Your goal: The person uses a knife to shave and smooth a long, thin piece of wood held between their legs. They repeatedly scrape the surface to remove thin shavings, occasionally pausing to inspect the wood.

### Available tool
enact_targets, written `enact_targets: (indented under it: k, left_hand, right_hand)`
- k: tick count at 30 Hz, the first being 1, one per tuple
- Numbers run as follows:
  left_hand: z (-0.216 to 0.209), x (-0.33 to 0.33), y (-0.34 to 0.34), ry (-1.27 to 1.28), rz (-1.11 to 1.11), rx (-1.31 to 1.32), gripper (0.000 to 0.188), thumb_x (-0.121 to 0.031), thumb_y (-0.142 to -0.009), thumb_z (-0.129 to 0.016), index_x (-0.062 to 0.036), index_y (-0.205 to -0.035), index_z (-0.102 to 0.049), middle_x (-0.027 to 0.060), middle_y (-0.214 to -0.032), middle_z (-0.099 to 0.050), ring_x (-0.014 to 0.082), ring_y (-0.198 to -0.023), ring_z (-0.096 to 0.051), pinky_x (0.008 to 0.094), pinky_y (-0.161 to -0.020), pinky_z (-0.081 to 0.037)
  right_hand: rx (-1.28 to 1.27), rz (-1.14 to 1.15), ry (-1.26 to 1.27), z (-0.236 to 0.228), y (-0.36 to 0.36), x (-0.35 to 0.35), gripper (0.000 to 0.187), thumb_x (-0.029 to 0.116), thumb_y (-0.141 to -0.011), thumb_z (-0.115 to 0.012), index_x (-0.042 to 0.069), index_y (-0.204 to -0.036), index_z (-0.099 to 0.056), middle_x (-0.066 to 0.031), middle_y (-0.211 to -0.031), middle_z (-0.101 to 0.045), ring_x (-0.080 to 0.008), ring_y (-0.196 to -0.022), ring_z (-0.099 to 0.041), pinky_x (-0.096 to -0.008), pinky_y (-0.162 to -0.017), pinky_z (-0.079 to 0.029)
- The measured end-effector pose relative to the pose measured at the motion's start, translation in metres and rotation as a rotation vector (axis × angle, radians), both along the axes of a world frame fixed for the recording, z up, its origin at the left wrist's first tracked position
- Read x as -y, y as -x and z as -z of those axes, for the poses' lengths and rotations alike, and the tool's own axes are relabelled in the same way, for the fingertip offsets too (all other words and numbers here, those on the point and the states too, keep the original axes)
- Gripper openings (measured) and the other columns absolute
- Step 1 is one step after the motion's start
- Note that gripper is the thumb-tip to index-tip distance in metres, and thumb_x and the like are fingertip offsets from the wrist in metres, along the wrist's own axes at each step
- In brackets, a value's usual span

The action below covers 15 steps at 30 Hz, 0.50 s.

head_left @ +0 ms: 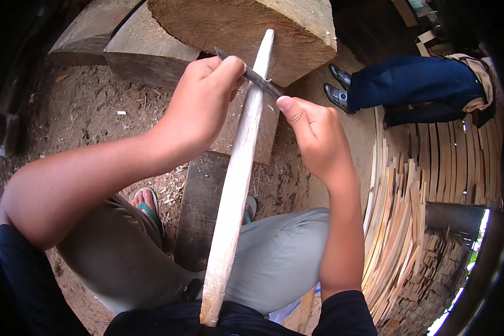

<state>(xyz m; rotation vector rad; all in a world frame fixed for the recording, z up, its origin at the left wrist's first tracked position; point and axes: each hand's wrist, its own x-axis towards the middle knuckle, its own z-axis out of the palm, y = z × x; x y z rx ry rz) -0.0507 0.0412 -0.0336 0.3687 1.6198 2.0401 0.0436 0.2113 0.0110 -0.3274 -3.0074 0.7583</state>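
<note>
Stave of pale wood (238,182) runs before you from the lower centre of the frame to the top centre, its broad end against your dark shirt (157,325) and its narrow tip overlapping the face of a large sawn block (241,19); whether the tip touches it, you cannot tell from this angle. Expect the stave to be stiff and fairly light, smooth enough on its shaved faces to slide, and weakest near the thin tip; its thick middle is the sounder place to hold it. The dark blade (257,79) looks rigid and probably sharp, so take it only by its ends.

Your left hand (207,92) has its grip clamped around the blade's upper-left end; your right hand (319,131) grips the lower-right end, thumb laid along it.

Count one stave, one blade, one large block with another block (266,134) below it, two more blocks (87,31) at upper left, and one dark board (201,215) between your two sandals (145,210). The wooden strips (392,224) at right overlap too much to count. One other person (414,84) is at upper right.
</note>
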Motion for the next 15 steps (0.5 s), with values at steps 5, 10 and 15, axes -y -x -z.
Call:
enact_targets:
  k: [5, 10, 15]
  left_hand:
    - [0.006, -0.001, -0.005, -0.026, -0.016, 0.004, 0.03, -0.028, -0.098, -0.05, -0.0128, -0.072, -0.048, -0.0085, -0.061, -0.033, 0.0044, -0.052, -0.027, 0.0261, -0.049, -0.021]
    - [0.005, -0.005, 0.007, 0.048, -0.037, -0.088, 0.034, -0.028, -0.097, -0.047, -0.0062, -0.071, -0.052, -0.0033, -0.062, -0.041, 0.0073, -0.056, -0.035, 0.029, -0.053, -0.03]
    - [0.004, -0.002, 0.007, 0.064, 0.058, -0.089, 0.038, -0.029, -0.096, -0.046, -0.0019, -0.071, -0.055, -0.0002, -0.064, -0.047, 0.0091, -0.058, -0.04, 0.0304, -0.055, -0.035]
  right_hand:
    - [-0.028, -0.028, 0.004, 0.001, -0.005, -0.002, 0.052, 0.043, -0.102, -0.05, 0.001, -0.076, -0.063, -0.0227, -0.061, -0.054, -0.0435, -0.06, -0.056, -0.0442, -0.055, -0.042]
    - [-0.013, -0.013, 0.005, 0.003, 0.003, -0.006, 0.052, 0.045, -0.101, -0.05, 0.0, -0.077, -0.064, -0.022, -0.06, -0.053, -0.0423, -0.057, -0.053, -0.0427, -0.054, -0.041]
    - [-0.034, -0.01, 0.048, 0.007, -0.004, -0.008, 0.054, 0.046, -0.102, -0.049, -0.001, -0.078, -0.063, -0.0221, -0.061, -0.053, -0.041, -0.056, -0.051, -0.0425, -0.055, -0.041]
